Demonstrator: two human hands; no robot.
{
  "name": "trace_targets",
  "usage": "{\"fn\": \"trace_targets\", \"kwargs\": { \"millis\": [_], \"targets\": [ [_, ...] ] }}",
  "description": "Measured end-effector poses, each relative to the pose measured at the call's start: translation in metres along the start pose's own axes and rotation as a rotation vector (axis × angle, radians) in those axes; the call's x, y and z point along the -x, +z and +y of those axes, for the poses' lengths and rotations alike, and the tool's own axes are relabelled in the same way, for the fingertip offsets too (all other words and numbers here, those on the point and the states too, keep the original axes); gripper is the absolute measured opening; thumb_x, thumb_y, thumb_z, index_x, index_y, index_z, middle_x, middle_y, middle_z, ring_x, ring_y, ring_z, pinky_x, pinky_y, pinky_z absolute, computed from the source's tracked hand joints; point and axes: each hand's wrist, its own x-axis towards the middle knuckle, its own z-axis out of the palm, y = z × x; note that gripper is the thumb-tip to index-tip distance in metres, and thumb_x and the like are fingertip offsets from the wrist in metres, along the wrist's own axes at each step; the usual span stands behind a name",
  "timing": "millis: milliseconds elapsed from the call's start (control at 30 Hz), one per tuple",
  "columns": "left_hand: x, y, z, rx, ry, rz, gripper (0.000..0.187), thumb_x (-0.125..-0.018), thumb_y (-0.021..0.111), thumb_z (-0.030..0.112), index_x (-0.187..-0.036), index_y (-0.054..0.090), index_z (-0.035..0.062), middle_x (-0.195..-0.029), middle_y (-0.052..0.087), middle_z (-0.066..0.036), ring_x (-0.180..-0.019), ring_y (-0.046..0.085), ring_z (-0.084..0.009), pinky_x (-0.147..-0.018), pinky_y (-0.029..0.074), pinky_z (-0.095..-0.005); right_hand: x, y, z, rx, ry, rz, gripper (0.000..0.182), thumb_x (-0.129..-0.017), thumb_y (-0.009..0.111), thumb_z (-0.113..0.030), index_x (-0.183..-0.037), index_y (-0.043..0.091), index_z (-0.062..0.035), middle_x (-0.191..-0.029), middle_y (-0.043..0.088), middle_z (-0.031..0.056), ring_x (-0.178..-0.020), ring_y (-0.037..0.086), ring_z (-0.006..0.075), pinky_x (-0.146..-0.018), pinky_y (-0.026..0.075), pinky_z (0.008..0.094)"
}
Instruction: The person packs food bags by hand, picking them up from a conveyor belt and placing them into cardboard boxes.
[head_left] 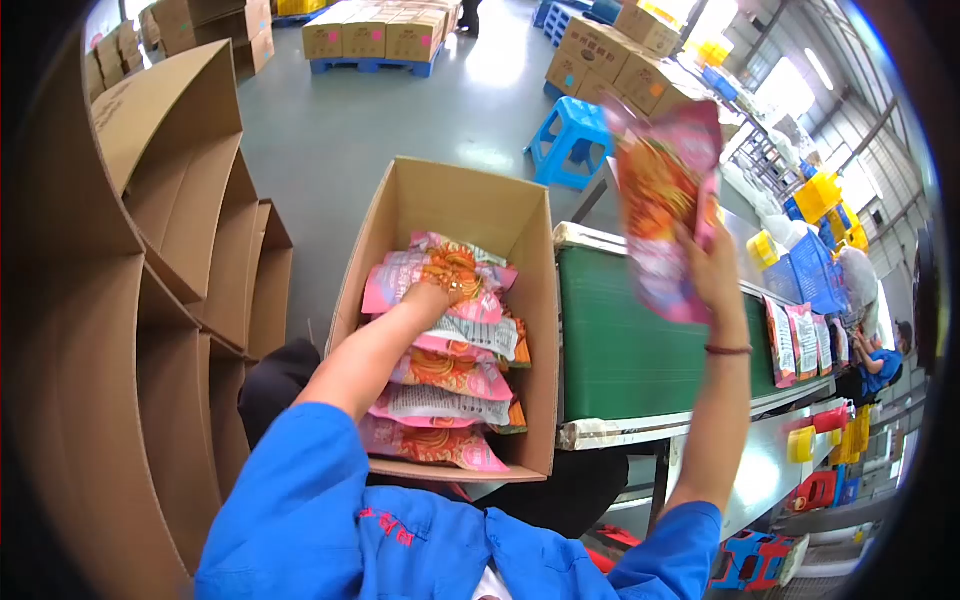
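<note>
An upright snack bag [655, 200], pink with orange food pictures, is held in my right hand [712, 265], fingers closed round its side, above the conveyor; the bag is slightly blurred. My left hand [438, 298] is inside an open cardboard box [480, 190], its fingers curled on a pink snack bag [395, 280] at the top of the row. The fingertips are partly hidden in its folds. Several similar bags [440, 372] lie overlapping in the box, toward my body.
A green conveyor belt [620, 350] runs right of the box, with several bags [782, 340] standing farther along it. Empty cartons [190, 220] are stacked at left. Beyond are a blue stool [570, 140], cartons on a pallet [375, 66] and a person in blue [880, 370].
</note>
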Motion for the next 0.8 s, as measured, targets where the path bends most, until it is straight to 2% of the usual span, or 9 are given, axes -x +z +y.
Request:
{"fn": "trace_targets", "kwargs": {
  "millis": [33,100,200,267,333,367,433,567,800],
  "targets": [
    [0.001,-0.015,0.004,0.054,-0.067,-0.037,0.047,-0.092,0.043,0.018,-0.139,0.048,0.0242,-0.132,0.055,-0.016,-0.123,0.053,-0.0298,-0.101,0.043,-0.0405,-0.012,0.021,-0.021,-0.093,-0.086,0.035,0.035,-0.089,0.065,-0.021,-0.113,0.059,0.0033,-0.093,0.067,0.0149,-0.084,0.062,0.0210,-0.078,0.047,0.0341],
    [-0.001,-0.035,0.001,0.084,-0.082,-0.397,0.049,-0.091,0.044,0.015,-0.139,0.047,0.0260,-0.120,0.063,-0.015,-0.112,0.059,-0.0307,-0.092,0.050,-0.0409,-0.022,0.064,-0.077,-0.161,-0.158,0.120,0.032,-0.088,0.064,-0.023,-0.111,0.060,-0.0010,-0.095,0.067,0.0190,-0.089,0.065,0.0312,-0.079,0.049,0.0403],
    [0.008,-0.011,-0.004,0.029,-0.023,-0.299,0.050,-0.089,0.043,0.011,-0.136,0.050,0.0271,-0.108,0.067,-0.014,-0.101,0.064,-0.0312,-0.083,0.053,-0.0414,-0.027,0.180,-0.088,-0.152,-0.324,0.240,0.028,-0.077,0.063,-0.013,-0.105,0.061,-0.0058,-0.085,0.065,0.0189,-0.074,0.065,0.0408,-0.058,0.052,0.0476],
    [0.016,0.007,-0.004,0.130,-0.020,-0.150,0.044,-0.087,0.043,0.009,-0.129,0.055,0.0174,-0.108,0.066,-0.017,-0.101,0.064,-0.0331,-0.082,0.053,-0.0442,0.008,0.260,-0.066,-0.002,-0.221,0.061,0.021,-0.079,0.062,-0.013,-0.098,0.064,-0.0054,-0.082,0.064,0.0174,-0.082,0.064,0.0375,-0.068,0.052,0.0473],
    [0.028,-0.015,0.004,0.422,-0.066,-0.268,0.056,-0.080,0.047,0.003,-0.134,0.051,0.0167,-0.134,0.051,-0.020,-0.119,0.052,-0.0366,-0.100,0.044,-0.0430,0.062,0.346,-0.032,0.159,0.056,-0.617,0.035,-0.086,0.058,-0.023,-0.118,0.062,-0.0104,-0.119,0.060,0.0194,-0.109,0.060,0.0353,-0.089,0.049,0.0471],
    [0.034,-0.034,0.007,0.446,0.038,-0.412,0.061,-0.077,0.050,-0.002,-0.136,0.049,0.0122,-0.140,0.045,-0.020,-0.128,0.044,-0.0377,-0.107,0.037,-0.0419,0.101,0.379,-0.014,0.283,-0.126,-0.510,0.056,-0.087,0.059,-0.027,-0.141,0.044,-0.0236,-0.145,0.041,0.0181,-0.124,0.049,0.0389,-0.099,0.042,0.0519],
    [0.056,-0.036,0.013,0.329,0.131,-0.261,0.071,-0.072,0.050,-0.004,-0.141,0.042,0.0098,-0.148,0.032,-0.022,-0.138,0.028,-0.0414,-0.115,0.026,-0.0406,0.102,0.385,-0.014,0.372,-0.104,-0.618,0.070,-0.088,0.059,-0.029,-0.149,0.025,-0.0353,-0.153,0.029,0.0149,-0.130,0.041,0.0430,-0.101,0.039,0.0556],
    [0.048,-0.044,0.016,0.471,-0.026,-0.359,0.063,-0.075,0.053,0.002,-0.137,0.047,0.0081,-0.147,0.035,-0.023,-0.138,0.032,-0.0350,-0.114,0.028,-0.0371,0.092,0.329,-0.047,0.354,0.013,-0.855,0.085,-0.080,0.065,-0.014,-0.152,0.019,-0.0178,-0.150,0.031,0.0235,-0.129,0.047,0.0362,-0.102,0.040,0.0521],
    [0.053,-0.029,0.019,0.546,-0.043,-0.221,0.057,-0.087,0.054,0.016,-0.140,0.039,0.0021,-0.146,0.030,-0.030,-0.136,0.030,-0.0422,-0.112,0.028,-0.0417,0.104,0.212,-0.076,0.188,-0.228,-1.152,0.050,-0.084,0.062,-0.018,-0.130,0.051,-0.0013,-0.117,0.062,0.0217,-0.108,0.061,0.0351,-0.091,0.048,0.0438]
  ]
}}
